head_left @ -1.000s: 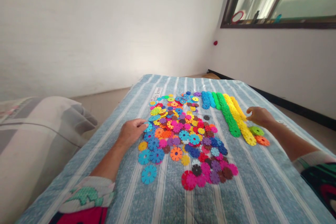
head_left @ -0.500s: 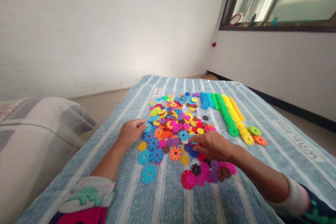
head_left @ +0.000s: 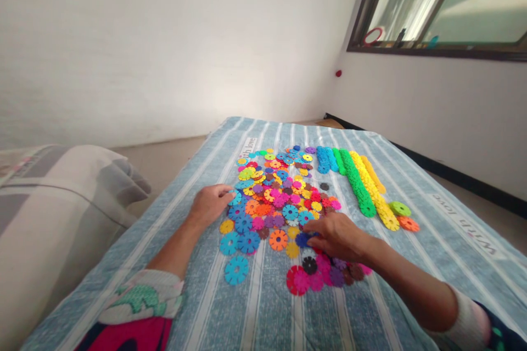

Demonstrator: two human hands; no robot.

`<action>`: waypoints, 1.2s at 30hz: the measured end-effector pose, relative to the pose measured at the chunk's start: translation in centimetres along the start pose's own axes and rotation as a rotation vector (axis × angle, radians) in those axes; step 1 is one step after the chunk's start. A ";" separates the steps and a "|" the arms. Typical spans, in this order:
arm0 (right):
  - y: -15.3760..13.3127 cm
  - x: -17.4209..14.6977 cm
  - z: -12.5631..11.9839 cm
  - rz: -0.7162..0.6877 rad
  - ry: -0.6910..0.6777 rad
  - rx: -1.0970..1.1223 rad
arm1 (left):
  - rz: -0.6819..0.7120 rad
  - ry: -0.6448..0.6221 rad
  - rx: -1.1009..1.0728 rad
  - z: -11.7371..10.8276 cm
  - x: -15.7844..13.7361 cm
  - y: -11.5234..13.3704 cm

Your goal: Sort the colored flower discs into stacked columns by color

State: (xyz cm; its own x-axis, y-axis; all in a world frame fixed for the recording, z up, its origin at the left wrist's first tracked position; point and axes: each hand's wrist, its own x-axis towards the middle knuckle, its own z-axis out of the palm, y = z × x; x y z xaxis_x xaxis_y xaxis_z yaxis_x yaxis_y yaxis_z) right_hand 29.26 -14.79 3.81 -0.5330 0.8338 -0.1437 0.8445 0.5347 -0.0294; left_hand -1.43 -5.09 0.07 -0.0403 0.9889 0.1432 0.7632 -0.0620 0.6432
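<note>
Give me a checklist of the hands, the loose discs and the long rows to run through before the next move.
1. Left hand at the left edge of the loose discs: ok.
2. Left hand's grip on the light-blue disc at its fingertips: cannot tell.
3. Right hand over the loose discs, fingertips by a dark-blue disc: ok; whether it holds one: cannot tell.
4. Loose discs separated from one another: not ok, many overlap.
5. Long green row apart from the loose discs: ok, bare cloth shows between.
6. Orange disc clear of the long yellow row: cannot tell, they lie very close.
</note>
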 end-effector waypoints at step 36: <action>-0.4 5.0 -1.1 -0.103 -0.046 0.177 | -0.010 -0.002 -0.032 0.2 0.2 -0.4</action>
State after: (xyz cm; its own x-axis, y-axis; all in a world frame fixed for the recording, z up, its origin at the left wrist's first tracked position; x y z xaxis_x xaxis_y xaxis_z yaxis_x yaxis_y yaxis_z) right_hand 26.20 -10.72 4.15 -0.6175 0.7667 -0.1755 0.7838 0.5811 -0.2190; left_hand -1.66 -4.87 -0.30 -0.0465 0.9898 0.1349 0.7417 -0.0563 0.6683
